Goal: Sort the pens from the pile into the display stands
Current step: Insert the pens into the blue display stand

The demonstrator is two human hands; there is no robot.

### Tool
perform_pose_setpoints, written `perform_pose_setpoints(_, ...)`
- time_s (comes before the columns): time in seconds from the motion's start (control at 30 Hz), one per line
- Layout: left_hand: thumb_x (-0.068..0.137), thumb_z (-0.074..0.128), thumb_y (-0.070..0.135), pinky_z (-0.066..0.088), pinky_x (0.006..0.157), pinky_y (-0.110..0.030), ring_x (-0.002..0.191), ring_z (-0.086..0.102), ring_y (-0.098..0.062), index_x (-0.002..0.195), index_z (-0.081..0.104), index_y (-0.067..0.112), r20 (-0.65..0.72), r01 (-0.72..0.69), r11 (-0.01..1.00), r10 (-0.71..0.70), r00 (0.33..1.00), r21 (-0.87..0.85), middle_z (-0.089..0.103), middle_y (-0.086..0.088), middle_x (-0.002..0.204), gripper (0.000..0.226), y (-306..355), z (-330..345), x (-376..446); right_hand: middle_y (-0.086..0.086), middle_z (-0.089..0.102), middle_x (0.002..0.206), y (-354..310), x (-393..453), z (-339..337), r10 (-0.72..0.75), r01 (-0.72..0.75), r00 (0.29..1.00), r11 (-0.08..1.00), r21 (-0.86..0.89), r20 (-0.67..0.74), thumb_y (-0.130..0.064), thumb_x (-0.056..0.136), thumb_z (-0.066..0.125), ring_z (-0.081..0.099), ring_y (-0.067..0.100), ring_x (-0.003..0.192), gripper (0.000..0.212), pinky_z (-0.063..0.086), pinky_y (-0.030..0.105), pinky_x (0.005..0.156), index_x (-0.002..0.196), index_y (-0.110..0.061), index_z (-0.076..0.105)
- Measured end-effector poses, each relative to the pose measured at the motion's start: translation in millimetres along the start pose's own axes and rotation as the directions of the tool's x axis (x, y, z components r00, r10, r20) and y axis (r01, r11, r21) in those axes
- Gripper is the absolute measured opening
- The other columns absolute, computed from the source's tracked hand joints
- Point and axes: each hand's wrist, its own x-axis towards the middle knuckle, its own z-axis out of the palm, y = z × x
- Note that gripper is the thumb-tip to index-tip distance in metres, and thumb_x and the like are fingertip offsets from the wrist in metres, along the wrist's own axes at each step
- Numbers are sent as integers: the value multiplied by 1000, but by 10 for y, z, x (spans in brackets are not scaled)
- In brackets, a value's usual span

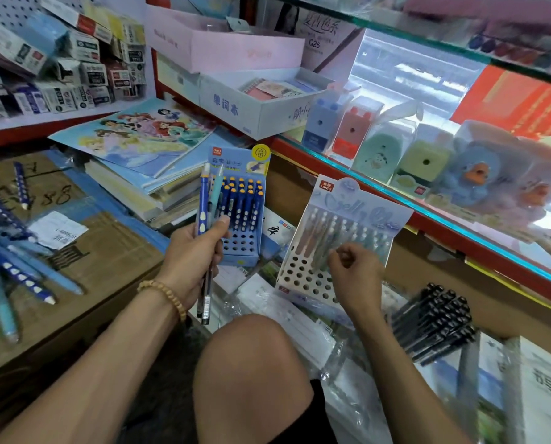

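My left hand point(192, 251) grips a small bunch of pens point(207, 216), dark blue and pale teal, held upright in front of the blue display stand point(240, 251), whose back rows hold dark blue pens with orange tips. To the right stands a pale blue stand point(300, 277) with pastel pens in its back rows. My right hand point(352, 270) hovers at this stand with fingers curled, pinching at a pen there. The pile of blue pens point(14, 264) lies on a cardboard box at the far left.
A cardboard box point(107, 251) carries the pile, with a lone blue pen point(20, 184) further back. Stacked books point(146, 155) lie behind the stands. A bundle of black pens point(434, 322) sits at the right. A glass counter point(428, 174) with sharpeners runs along the right. My knee point(251, 363) is below.
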Motion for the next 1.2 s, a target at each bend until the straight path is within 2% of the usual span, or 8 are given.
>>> perform_pose_setpoints(0.2, 93, 63, 32, 26, 33, -17, 49, 40, -12, 88, 71, 9, -54, -22, 999, 20, 998, -36, 49, 13, 42, 25, 21, 12, -11, -3, 71, 74, 48, -48, 147, -30, 41, 995, 993, -115, 99, -17, 93, 65, 63, 5, 64, 16, 45, 11, 55, 82, -11, 75)
perform_pose_setpoints(0.4, 92, 64, 27, 26, 34, -16, 45, 36, -7, 87, 72, 9, 75, 6, 995, 2, 997, -104, 52, 4, 57, 21, -1, -5, 24, 3, 75, 82, 39, -58, 209, 64, -56, 994, 994, -91, 87, -22, 94, 65, 66, 9, 67, 19, 46, 12, 53, 90, -9, 78)
perform_pose_setpoints(0.5, 94, 61, 26, 27, 35, -16, 45, 38, -6, 87, 71, 8, 118, 9, 993, 5, 993, -115, 57, 3, 60, 22, 26, 31, 2, -4, 71, 68, -20, -139, 122, 68, -66, 997, 995, -72, 26, -31, 93, 65, 64, 8, 59, 24, 55, 28, 59, 76, -16, 76)
perform_pose_setpoints(0.67, 94, 61, 26, 28, 34, -15, 44, 39, -5, 90, 70, 8, 169, 15, 993, 5, 986, -117, 60, 3, 63, 20, 119, 169, -72, 11, 71, 71, -439, -357, -173, 127, -228, 957, 884, 409, 259, -36, 101, 49, 63, 15, 56, 38, 50, 24, 54, 83, -11, 72)
perform_pose_setpoints(0.77, 94, 61, 26, 28, 33, -15, 43, 39, -4, 88, 70, 11, 202, -8, 997, 24, 979, -82, 60, 4, 62, 18, 231, 291, -124, 10, 71, 71, -665, -446, -382, 58, -272, 909, 834, 480, 413, -28, 97, 57, 62, 17, 57, 27, 52, 26, 57, 86, -7, 69)
perform_pose_setpoints(0.9, 95, 60, 25, 27, 33, -16, 43, 38, -5, 89, 69, 10, 276, -28, 998, 40, 960, -48, 58, 3, 64, 18, 374, 508, -252, 3, 65, 66, -739, -474, -650, 140, -305, 941, 744, 595, 308, -15, 89, 68, 56, 12, 58, 12, 51, 27, 63, 80, -8, 69)
perform_pose_setpoints(1.1, 94, 60, 24, 24, 32, -16, 42, 35, -6, 100, 67, 6, 447, 199, 970, -118, 887, -141, 56, 3, 63, 20, 269, 953, -754, 6, 60, 70, -561, -597, -1207, 270, -296, 940, 342, 892, 209, -22, 76, 73, 52, 10, 59, 16, 47, 21, 58, 78, -7, 66)
perform_pose_setpoints(1.2, 94, 60, 25, 23, 32, -17, 41, 35, -6, 98, 65, 7, 493, 291, 945, -183, 850, -152, 53, 2, 61, 19, 75, 1169, -1060, 3, 60, 65, -371, -727, -1464, 346, -233, 935, 448, 863, 72, -21, 83, 71, 52, 9, 56, 15, 47, 21, 54, 76, -9, 66)
